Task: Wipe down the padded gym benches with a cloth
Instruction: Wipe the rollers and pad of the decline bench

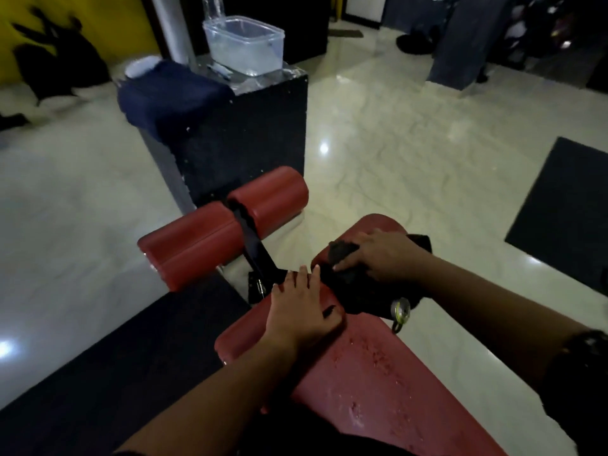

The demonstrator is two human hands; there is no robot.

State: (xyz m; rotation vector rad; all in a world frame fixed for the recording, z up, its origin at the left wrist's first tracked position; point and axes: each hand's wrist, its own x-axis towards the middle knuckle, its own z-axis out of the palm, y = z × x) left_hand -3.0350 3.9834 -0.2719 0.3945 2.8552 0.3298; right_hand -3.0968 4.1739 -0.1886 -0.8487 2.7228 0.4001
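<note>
Upper left, on the black box [243, 143]: a blue towel [171, 93] is draped over the near corner, probably a spare kept within reach of the bench
Roller pads [197, 238]: two red cylinders sit end to end on one cross-axis, lower left to upper right, square to the bench's length
Clear tub [245, 44]: stands upright on the box top holding what looks like water, likely for rinsing
Left hand [302, 307]: lies flat on the far end of the back pad [378, 383], fingers straight and slightly spread, pointing away from the person; it holds nothing and probably braces the body
Cloth [345, 258]: dark and bunched on the seat pad [378, 225], beside the gap between the two pads, just ahead of the left fingertips; it has no clear long axis and one corner trails right
Right hand [385, 258]: lies on top of the cloth, fingers and thumb curled into the bunch and gripping it, pressing it onto the seat pad for wiping
Bench axis: runs from the person's body away toward the rollers; wet specks on the back pad suggest it is already dampened
Floor mat [566, 209]: dark, well apart at right
</note>
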